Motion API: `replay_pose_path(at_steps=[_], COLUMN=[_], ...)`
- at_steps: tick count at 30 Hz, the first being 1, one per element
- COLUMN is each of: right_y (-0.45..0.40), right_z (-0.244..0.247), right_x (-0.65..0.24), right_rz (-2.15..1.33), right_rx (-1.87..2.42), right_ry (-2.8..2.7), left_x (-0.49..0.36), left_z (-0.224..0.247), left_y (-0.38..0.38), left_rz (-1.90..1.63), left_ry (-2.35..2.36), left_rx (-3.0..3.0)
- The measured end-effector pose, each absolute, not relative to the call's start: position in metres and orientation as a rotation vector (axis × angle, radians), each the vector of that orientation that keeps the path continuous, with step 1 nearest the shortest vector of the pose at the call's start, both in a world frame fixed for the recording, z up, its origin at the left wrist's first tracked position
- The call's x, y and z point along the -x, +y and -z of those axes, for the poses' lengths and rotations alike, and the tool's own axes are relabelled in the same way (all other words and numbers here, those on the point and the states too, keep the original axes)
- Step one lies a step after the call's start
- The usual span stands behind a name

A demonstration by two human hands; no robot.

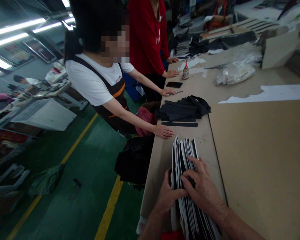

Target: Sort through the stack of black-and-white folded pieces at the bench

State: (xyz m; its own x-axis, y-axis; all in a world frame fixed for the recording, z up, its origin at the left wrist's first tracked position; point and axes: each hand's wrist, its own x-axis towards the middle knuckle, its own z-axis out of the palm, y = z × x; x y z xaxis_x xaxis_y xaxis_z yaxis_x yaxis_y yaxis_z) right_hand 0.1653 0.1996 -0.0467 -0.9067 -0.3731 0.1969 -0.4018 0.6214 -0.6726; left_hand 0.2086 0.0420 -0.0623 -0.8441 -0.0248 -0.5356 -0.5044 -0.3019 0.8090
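Note:
A bundle of thin black-and-white flat pieces [187,215] stands on edge at the front of the table, their long sides running away from me. My left hand [168,196] grips the bundle's left side, its thumb lying across the top edges and its other fingers partly hidden behind the outer piece. From the right, my right hand [203,186] bends over the bundle with thumb and fingers curled onto the upper edges. Its fingertips touch pieces near the middle. What the pieces are made of, I cannot tell.
Beyond the bundle lie a pile of black strips [181,110], a phone [174,84], a small red-tipped bottle [185,71] and a clear plastic bag [236,73]. A co-worker's hand [163,131] rests on the table's left edge. Black material [135,160] is piled below that edge.

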Motion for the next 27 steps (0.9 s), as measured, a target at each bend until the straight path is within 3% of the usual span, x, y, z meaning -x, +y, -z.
replay_pose_path(at_steps=[27], right_y=[0.204], right_z=[0.046], right_x=[-0.169], right_rz=[-1.138], right_rx=[-0.697], right_ry=[-2.858], left_x=[-0.213], left_z=[0.067], left_y=[0.037], left_rz=[-2.293], left_ry=[1.44], left_rx=[0.713])
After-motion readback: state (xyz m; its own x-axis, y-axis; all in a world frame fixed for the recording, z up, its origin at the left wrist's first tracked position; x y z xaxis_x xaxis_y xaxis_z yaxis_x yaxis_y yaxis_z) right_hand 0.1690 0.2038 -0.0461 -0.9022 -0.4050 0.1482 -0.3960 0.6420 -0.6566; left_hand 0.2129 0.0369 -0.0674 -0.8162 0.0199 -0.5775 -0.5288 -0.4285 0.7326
